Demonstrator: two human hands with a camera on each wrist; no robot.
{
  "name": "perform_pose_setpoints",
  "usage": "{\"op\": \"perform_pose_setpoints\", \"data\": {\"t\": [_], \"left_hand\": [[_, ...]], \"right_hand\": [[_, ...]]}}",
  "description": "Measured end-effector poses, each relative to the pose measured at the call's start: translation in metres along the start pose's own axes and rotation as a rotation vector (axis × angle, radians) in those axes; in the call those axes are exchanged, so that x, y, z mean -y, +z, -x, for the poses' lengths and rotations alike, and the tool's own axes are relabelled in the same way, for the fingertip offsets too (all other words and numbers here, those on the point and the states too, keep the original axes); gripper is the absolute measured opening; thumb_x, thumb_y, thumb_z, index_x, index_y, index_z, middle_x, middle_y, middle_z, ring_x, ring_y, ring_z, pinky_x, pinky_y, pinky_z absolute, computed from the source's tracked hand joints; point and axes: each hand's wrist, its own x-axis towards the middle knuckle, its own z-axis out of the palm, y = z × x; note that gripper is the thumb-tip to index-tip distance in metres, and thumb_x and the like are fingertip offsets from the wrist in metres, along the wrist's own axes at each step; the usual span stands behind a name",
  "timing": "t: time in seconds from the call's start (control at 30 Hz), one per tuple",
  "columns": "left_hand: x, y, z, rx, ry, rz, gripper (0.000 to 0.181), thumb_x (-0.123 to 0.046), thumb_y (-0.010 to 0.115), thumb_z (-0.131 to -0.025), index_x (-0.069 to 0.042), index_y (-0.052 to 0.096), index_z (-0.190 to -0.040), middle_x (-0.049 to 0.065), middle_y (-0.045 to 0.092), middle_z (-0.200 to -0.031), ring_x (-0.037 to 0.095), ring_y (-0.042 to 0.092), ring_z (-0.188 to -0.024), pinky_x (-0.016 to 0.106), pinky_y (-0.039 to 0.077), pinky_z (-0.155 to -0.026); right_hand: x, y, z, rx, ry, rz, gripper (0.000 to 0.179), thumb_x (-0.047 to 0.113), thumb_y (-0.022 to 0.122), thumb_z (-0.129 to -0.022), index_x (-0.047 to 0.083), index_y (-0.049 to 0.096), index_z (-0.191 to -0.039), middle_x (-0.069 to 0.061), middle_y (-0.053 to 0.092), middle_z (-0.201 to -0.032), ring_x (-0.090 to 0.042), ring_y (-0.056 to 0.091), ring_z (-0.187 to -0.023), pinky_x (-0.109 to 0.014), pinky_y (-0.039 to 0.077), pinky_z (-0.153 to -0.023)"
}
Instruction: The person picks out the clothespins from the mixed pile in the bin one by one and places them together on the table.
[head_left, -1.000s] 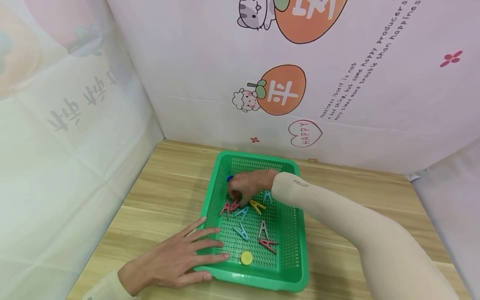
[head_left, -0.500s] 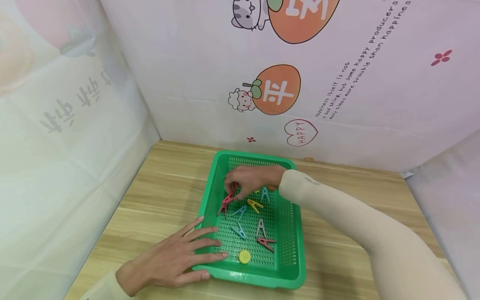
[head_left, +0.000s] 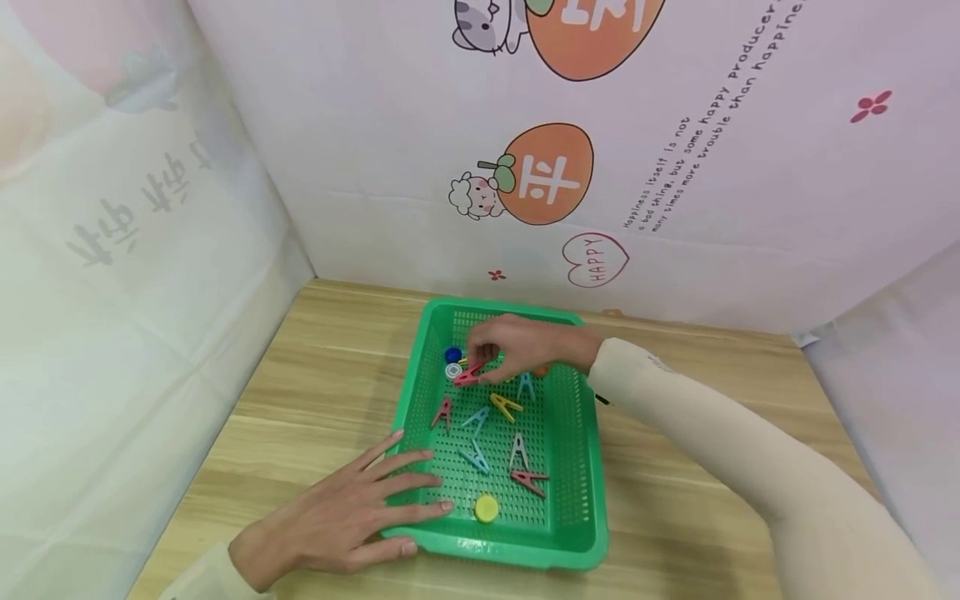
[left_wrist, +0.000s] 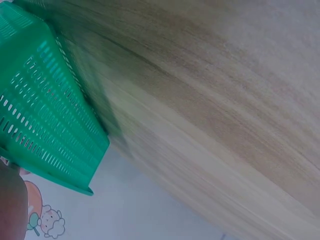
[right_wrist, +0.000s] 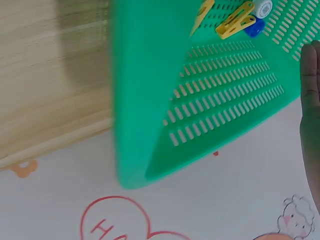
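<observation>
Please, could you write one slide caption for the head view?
Right grip holds a red clothespin at a green basket; left grip lies across its rim.

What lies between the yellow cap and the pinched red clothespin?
The head view shows two light blue clothespins between the yellow cap and pinched red clothespin.

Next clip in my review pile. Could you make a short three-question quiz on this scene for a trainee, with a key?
1. True or false: the left hand lies with its fingers spread.
2. What colour is the clip pinched by the right hand?
A. Yellow
B. Red
C. Light blue
3. Fill in the colour: in the green basket, the round ____ cap lies nearest the wearer.

Key: 1. True. 2. B. 3. Yellow.
</observation>
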Motion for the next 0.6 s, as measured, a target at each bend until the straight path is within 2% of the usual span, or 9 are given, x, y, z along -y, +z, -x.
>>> {"op": "perform_pose_setpoints", "data": {"t": [0.07, 0.17, 0.3, 0.37, 0.47, 0.53, 0.6], "left_hand": [[0.0, 0.0, -0.001, 0.0, 0.001, -0.002, 0.052, -0.049, 0.055, -0.112, -0.036, 0.053, -0.162, -0.004, 0.064, -0.154, 0.03, 0.051, -0.153, 0.051, 0.004, -0.141], [-0.001, 0.0, 0.0, 0.001, 0.0, -0.009, 0.054, -0.051, 0.056, -0.111, -0.036, 0.052, -0.163, -0.002, 0.062, -0.158, 0.031, 0.049, -0.154, 0.051, 0.003, -0.141], [-0.002, 0.002, 0.0, -0.002, -0.002, -0.018, 0.054, -0.052, 0.059, -0.109, -0.034, 0.056, -0.16, -0.001, 0.06, -0.16, 0.03, 0.047, -0.156, 0.05, 0.002, -0.141], [-0.001, 0.002, 0.0, -0.006, -0.002, -0.018, 0.056, -0.052, 0.062, -0.108, -0.035, 0.055, -0.161, -0.001, 0.06, -0.16, 0.03, 0.047, -0.156, 0.051, 0.003, -0.141], [-0.001, 0.003, 0.001, -0.009, -0.002, -0.017, 0.056, -0.053, 0.06, -0.109, -0.035, 0.054, -0.162, -0.001, 0.06, -0.16, 0.031, 0.048, -0.155, 0.052, 0.004, -0.141], [-0.001, 0.003, 0.001, -0.011, -0.002, -0.014, 0.055, -0.053, 0.058, -0.11, -0.035, 0.054, -0.161, -0.001, 0.06, -0.16, 0.031, 0.048, -0.155, 0.052, 0.005, -0.14], [-0.001, 0.003, 0.0, -0.011, -0.003, -0.014, 0.052, -0.054, 0.054, -0.111, -0.035, 0.056, -0.16, -0.001, 0.06, -0.16, 0.031, 0.048, -0.155, 0.052, 0.004, -0.141]], "right_hand": [[-0.001, -0.001, 0.007, -0.023, 0.003, -0.014, 0.018, 0.02, 0.082, -0.098, 0.008, 0.076, -0.11, -0.007, 0.072, -0.109, -0.03, 0.07, -0.099, -0.047, 0.065, -0.091], [-0.003, -0.003, 0.017, -0.051, 0.024, -0.028, 0.017, 0.021, 0.081, -0.099, 0.01, 0.076, -0.111, -0.006, 0.071, -0.11, -0.028, 0.069, -0.099, -0.043, 0.065, -0.091], [-0.005, -0.004, 0.029, -0.092, 0.041, -0.037, 0.016, 0.021, 0.081, -0.099, 0.013, 0.075, -0.111, -0.006, 0.071, -0.11, -0.03, 0.069, -0.099, -0.043, 0.064, -0.089], [-0.007, -0.005, 0.035, -0.117, 0.044, -0.027, 0.016, 0.02, 0.082, -0.098, 0.013, 0.076, -0.111, -0.005, 0.071, -0.11, -0.026, 0.07, -0.098, -0.044, 0.065, -0.089], [-0.008, -0.005, 0.044, -0.154, 0.04, -0.012, 0.016, 0.02, 0.081, -0.098, 0.013, 0.076, -0.111, -0.003, 0.072, -0.109, -0.017, 0.068, -0.096, -0.048, 0.066, -0.089], [-0.008, -0.006, 0.05, -0.176, 0.04, -0.001, 0.015, 0.02, 0.081, -0.098, 0.015, 0.077, -0.112, -0.001, 0.072, -0.109, -0.011, 0.066, -0.095, -0.046, 0.066, -0.088], [-0.008, -0.006, 0.056, -0.199, 0.047, -0.001, 0.015, 0.021, 0.081, -0.098, 0.016, 0.077, -0.111, 0.001, 0.073, -0.109, -0.009, 0.066, -0.095, -0.047, 0.066, -0.088]]}}
